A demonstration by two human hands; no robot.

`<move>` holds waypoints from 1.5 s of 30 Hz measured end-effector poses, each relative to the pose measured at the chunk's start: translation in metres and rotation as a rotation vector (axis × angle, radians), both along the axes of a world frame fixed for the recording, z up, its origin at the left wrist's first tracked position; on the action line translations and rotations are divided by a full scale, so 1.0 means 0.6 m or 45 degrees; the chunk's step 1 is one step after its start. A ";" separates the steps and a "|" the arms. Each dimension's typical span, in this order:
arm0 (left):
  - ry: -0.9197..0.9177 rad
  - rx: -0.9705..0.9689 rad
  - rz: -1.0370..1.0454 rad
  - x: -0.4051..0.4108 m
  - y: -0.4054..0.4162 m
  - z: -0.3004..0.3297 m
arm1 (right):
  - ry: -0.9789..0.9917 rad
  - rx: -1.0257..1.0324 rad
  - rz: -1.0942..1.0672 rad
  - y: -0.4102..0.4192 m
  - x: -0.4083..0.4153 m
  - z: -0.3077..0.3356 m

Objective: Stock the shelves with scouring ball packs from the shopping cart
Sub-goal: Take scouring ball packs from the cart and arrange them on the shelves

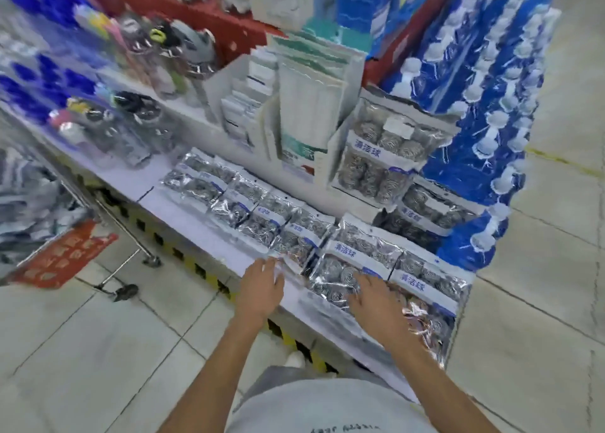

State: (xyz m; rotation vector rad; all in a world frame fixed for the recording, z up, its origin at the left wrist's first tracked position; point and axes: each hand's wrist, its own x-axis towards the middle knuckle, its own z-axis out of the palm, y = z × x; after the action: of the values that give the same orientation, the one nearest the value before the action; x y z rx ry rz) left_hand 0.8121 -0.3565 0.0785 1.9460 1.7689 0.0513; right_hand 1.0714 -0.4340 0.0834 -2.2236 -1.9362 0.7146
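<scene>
- The scouring ball pack (352,270) lies flat at the shelf (209,233) front, under my right hand (376,298), whose fingers are spread and pressing, holding nothing.
- My left hand (262,285) rests open beside it, touching the neighbouring pack's edge.
- I judge I'm settling this pack into the row; next, back to the shopping cart (82,210), well left of my grip.
- Crinkly silver film, coiled wire balls, white-blue labels.
</scene>
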 end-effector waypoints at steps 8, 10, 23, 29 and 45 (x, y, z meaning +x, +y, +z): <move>0.014 0.186 0.598 -0.214 -0.129 0.032 | 0.095 0.140 0.672 0.116 -0.245 0.054; 0.053 0.212 0.734 -0.269 -0.163 0.032 | 0.099 0.189 0.778 0.130 -0.315 0.066; 0.042 0.206 1.254 -0.564 -0.218 0.030 | 0.164 0.123 1.154 0.189 -0.698 0.066; -0.011 0.186 1.318 -0.676 -0.139 0.025 | 0.203 0.024 1.175 0.264 -0.813 0.038; -0.040 0.055 1.343 -1.040 0.201 0.010 | 0.211 -0.151 1.221 0.641 -1.194 -0.016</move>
State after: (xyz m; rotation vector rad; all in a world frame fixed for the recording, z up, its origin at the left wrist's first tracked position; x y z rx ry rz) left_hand 0.1878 -0.2356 0.0847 0.8249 2.5610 0.4682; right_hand 0.3552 -0.0495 0.0741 -1.0939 -2.8642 1.0627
